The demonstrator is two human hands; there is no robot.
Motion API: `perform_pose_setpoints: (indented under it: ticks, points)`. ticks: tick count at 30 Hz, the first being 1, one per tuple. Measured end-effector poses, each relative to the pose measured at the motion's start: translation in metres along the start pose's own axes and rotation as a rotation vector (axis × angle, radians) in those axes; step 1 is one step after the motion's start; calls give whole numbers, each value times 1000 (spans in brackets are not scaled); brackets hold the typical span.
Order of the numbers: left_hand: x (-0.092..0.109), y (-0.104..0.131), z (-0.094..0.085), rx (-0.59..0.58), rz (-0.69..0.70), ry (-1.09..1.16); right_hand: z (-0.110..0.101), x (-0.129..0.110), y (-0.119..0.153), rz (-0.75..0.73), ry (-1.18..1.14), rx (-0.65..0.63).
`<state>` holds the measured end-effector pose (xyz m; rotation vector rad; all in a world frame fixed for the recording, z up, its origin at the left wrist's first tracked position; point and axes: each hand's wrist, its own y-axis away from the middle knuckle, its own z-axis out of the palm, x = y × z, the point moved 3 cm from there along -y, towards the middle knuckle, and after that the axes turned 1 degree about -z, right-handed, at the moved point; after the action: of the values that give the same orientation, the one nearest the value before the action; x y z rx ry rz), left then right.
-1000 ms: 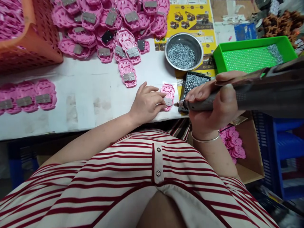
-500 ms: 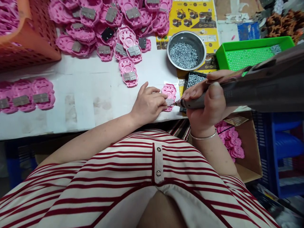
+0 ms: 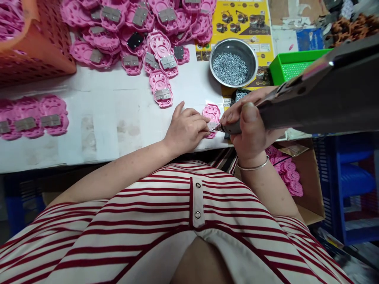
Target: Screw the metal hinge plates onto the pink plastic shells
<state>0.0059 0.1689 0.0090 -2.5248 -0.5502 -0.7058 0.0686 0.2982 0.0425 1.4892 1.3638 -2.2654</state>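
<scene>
My left hand (image 3: 188,129) holds down a pink plastic toy housing (image 3: 211,111) near the table's front edge, its fingertips on the left side beside a grey metal plate. My right hand (image 3: 251,120) is wrapped around a dark electric screwdriver (image 3: 296,106). The tool lies almost level, its tip touching the plate area of the housing. Whether a screw sits under the tip is too small to make out. Just behind my right hand, a small black box of screws (image 3: 240,94) is mostly hidden. A steel bowl (image 3: 212,71) full of small screws stands farther back.
Pink housings with plates are heaped (image 3: 133,19) at the back, and several stand in a row (image 3: 53,114) at left. An orange basket (image 3: 56,47) fills the back left corner. A green tray (image 3: 275,71) is behind the screwdriver. Below the table, a cardboard box (image 3: 310,177) holds pink parts.
My right hand and the screwdriver have shifted slightly left, and the tool's body now covers more of the green tray and black box. My left hand and the housing have stayed put.
</scene>
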Motion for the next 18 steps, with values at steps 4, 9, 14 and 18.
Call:
perform_pose_setpoints:
  ticks: [4,9,14,18]
  points:
    - [-2,0,1,-5,-16,13,1,-8,-2,-16,-43,-29]
    - [-5,3,-1,41,42,-11,1,-35,-10,-40,-150,55]
    - [-4,6,-5,64,110,-53,6,-50,-18,-72,-265,27]
    - [-5,6,-4,43,111,-40,8,-54,-16,-83,-293,-4]
